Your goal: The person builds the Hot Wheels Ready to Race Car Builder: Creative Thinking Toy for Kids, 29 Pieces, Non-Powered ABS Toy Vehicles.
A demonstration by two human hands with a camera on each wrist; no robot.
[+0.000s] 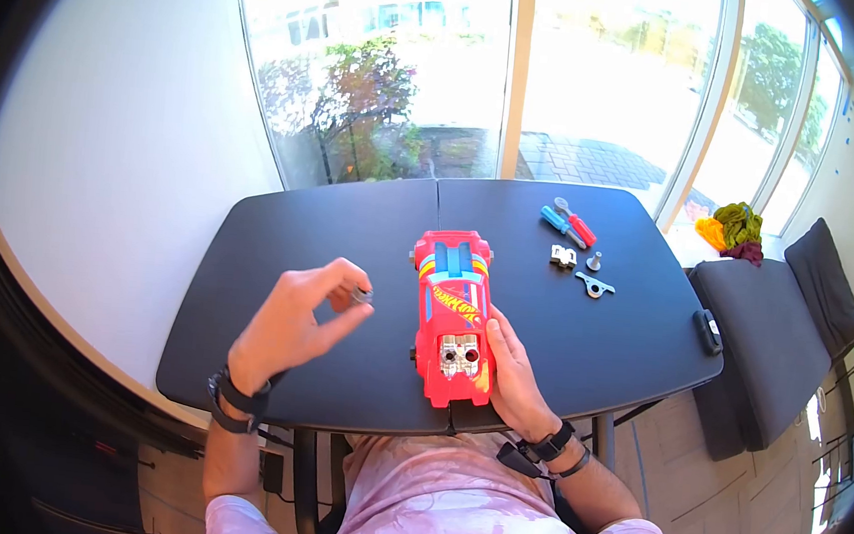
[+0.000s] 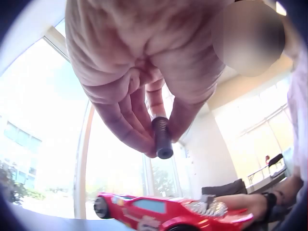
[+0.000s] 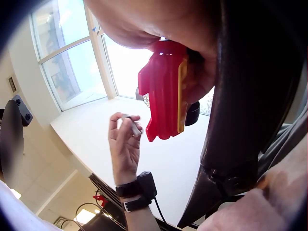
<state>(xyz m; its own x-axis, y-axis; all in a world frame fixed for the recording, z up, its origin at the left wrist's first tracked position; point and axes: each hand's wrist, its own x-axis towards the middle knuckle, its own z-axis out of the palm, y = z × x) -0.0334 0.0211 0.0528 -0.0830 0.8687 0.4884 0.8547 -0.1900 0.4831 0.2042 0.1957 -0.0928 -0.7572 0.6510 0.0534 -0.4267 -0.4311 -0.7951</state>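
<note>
Pinching a small grey threaded piece (image 2: 164,147) between our left fingers (image 2: 129,134), we grip the red toy car (image 1: 452,314), to the right of them, in our right fingers (image 1: 503,341). Beyond our right fingers, a blue-handled tool (image 1: 555,218), a red-handled tool (image 1: 582,231) and a grey bracket (image 1: 596,286) lie on the worktop (image 1: 350,221).

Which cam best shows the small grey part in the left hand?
Left wrist: the grey part appears largest there, with its ridges and round end visible. Head shows just a small bit of it, pinched by the left hand; right wrist shows it small and slanted, partly covered by that hand.
</note>
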